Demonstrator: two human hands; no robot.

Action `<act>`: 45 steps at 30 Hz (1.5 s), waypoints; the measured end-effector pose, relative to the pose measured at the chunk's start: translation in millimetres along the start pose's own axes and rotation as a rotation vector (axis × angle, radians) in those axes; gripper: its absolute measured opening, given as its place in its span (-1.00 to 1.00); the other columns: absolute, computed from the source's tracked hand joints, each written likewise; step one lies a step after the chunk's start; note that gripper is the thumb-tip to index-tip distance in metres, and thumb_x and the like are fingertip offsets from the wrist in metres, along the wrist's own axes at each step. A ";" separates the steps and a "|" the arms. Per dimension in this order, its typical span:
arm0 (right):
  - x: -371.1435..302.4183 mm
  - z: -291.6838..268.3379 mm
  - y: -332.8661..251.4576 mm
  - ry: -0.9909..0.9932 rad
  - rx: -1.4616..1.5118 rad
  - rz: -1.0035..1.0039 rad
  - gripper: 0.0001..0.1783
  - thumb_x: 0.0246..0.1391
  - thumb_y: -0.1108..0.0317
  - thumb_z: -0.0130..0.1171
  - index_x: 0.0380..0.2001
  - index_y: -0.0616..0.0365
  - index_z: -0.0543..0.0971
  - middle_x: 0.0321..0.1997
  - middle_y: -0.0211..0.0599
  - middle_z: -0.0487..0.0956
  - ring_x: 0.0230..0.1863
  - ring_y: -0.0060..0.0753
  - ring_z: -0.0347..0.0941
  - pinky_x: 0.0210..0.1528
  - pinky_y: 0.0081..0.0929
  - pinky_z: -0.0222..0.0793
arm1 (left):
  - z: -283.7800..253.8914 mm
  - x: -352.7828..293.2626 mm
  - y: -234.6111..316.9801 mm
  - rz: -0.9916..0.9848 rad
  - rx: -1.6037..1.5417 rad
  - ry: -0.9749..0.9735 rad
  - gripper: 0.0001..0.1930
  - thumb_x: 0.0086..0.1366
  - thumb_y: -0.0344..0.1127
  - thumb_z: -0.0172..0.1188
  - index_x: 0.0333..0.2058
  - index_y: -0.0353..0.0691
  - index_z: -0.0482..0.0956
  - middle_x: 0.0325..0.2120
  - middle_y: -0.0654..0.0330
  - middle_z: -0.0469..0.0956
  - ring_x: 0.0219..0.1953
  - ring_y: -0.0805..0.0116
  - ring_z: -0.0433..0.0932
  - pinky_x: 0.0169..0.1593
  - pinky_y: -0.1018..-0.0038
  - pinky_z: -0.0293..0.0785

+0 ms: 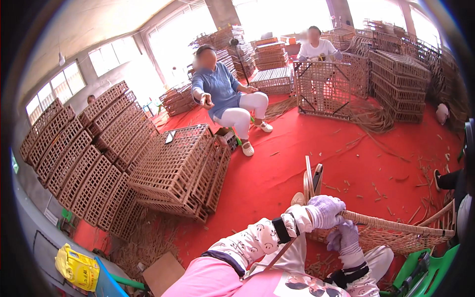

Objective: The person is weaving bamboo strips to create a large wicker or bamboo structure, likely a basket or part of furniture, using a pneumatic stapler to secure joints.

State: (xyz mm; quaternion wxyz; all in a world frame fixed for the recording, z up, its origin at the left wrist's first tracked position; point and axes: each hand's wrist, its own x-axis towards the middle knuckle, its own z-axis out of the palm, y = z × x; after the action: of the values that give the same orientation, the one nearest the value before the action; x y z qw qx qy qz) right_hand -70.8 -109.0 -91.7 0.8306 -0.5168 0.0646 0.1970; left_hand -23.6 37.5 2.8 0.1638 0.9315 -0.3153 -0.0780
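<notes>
A woven wicker panel (396, 228) with a wrapped rim slants across my lap toward the right. My left hand (326, 210), in a pale lilac glove, is closed over the near left end of that rim. Just below it, my right hand (345, 236), gloved alike, is bent against the underside of the same end. Its fingers are closed, but what they grip is hidden. A thin brown cane strip (281, 255) runs down beside my left forearm. Beyond my left hand, narrow wooden slats (311, 180) stand upright near my shoe.
Stacked wicker crates (168, 158) rise on the left, more (398, 84) at the back right. One person (220, 91) sits ahead; another (316, 49) stands behind an upright wicker frame (324, 91). Cane scraps litter the red floor (277, 183). A green chair (430, 272) is close on the right.
</notes>
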 end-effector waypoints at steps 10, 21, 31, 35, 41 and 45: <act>-10.6 19.8 8.5 0.320 -0.071 -0.301 -0.79 0.11 0.32 -0.03 -0.41 0.28 0.45 -0.82 -0.35 0.37 -0.90 -0.49 0.26 -0.86 -0.56 0.27 | 6.5 -1.0 -6.7 0.104 0.001 0.066 -0.69 0.03 -0.12 0.20 -0.28 -0.14 0.51 -0.41 0.15 0.53 -0.31 0.10 0.54 -0.24 0.24 0.45; -105.2 -13.0 -20.3 0.052 -0.480 -0.072 -0.68 0.10 0.22 -0.01 -0.47 0.33 0.48 -0.85 -0.34 0.34 -0.89 -0.53 0.23 -0.82 -0.58 0.13 | 25.7 1.7 -7.1 0.175 0.128 0.260 -0.69 0.01 -0.04 0.20 -0.46 -0.16 0.45 -0.56 0.16 0.49 -0.49 0.13 0.54 -0.42 0.26 0.47; -178.0 -163.2 89.8 0.214 -1.348 0.159 -0.67 0.06 0.18 0.04 -0.35 0.28 0.50 -0.73 -0.21 0.40 -0.74 -0.44 0.33 -0.68 -0.53 0.24 | 24.7 4.2 -12.4 0.216 0.190 0.338 -0.64 -0.01 0.02 0.22 -0.50 -0.17 0.42 -0.60 0.17 0.46 -0.52 0.19 0.54 -0.45 0.30 0.47; -142.4 -135.8 46.6 0.489 -1.414 -0.616 -0.66 -0.01 0.12 0.12 -0.40 0.23 0.52 -0.81 -0.27 0.33 -0.81 -0.44 0.25 -0.71 -0.50 0.17 | 22.6 4.1 -11.5 0.207 0.177 0.307 -0.62 -0.02 0.04 0.24 -0.50 -0.17 0.43 -0.57 0.17 0.48 -0.48 0.19 0.55 -0.41 0.30 0.46; -98.1 -37.5 -29.8 0.251 -1.492 -0.977 -0.58 -0.18 0.48 0.17 -0.14 0.14 0.43 -0.27 -0.21 0.47 -0.28 -0.19 0.43 -0.29 -0.31 0.34 | 25.1 -1.9 -1.3 0.220 0.166 0.311 -0.63 -0.02 0.04 0.23 -0.49 -0.16 0.43 -0.57 0.18 0.48 -0.47 0.19 0.54 -0.40 0.30 0.46; -76.1 -9.3 -33.2 0.097 -1.458 -1.202 -0.50 -0.23 0.50 0.22 -0.10 0.01 0.45 -0.16 -0.23 0.44 -0.21 -0.16 0.41 -0.21 -0.30 0.32 | 25.0 -2.7 -2.1 0.281 0.242 0.370 -0.70 -0.03 -0.05 0.20 -0.51 -0.15 0.43 -0.62 0.18 0.45 -0.55 0.24 0.53 -0.49 0.34 0.45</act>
State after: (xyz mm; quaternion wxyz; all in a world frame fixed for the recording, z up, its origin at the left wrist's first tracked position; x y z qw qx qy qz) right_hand -126.5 -149.9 -44.7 0.2617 -0.8629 -0.3170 -0.2940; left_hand -30.7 34.2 -21.2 0.1152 0.8899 -0.4132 0.1555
